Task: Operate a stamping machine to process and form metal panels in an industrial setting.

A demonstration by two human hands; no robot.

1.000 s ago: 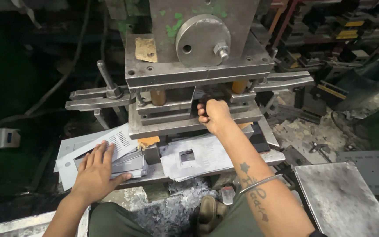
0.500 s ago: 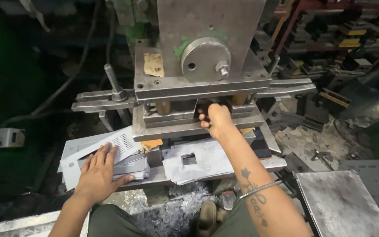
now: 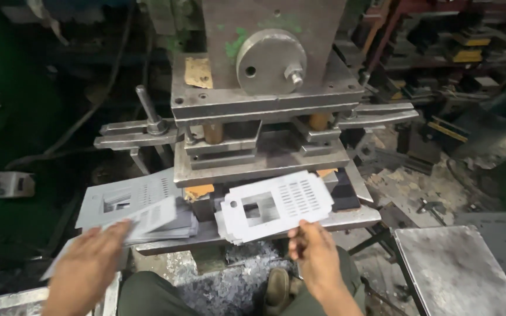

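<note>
A grey punch press [image 3: 265, 64] stands in front of me with its die block [image 3: 259, 158] in the middle. My right hand [image 3: 317, 257] pinches the near edge of a pale metal sheet [image 3: 276, 202] that has a square cut-out and rows of slots. That sheet lies over a small stack of like sheets just below the die. My left hand [image 3: 89, 266] grips a blurred metal sheet [image 3: 147, 219], lifted at a slant off the pile of sheets [image 3: 130, 199] at the left of the press bed.
A long lever [image 3: 147, 111] sticks up at the press's left side. Metal chips [image 3: 229, 287] cover the floor by my shoe [image 3: 276, 287]. A flat steel plate [image 3: 458, 269] lies at the lower right. Racks of dark parts [image 3: 464, 52] fill the back right.
My right hand came out of the die toward me, bringing a punched sheet onto the front stack. My left hand went from lying flat on the left pile to lifting a sheet.
</note>
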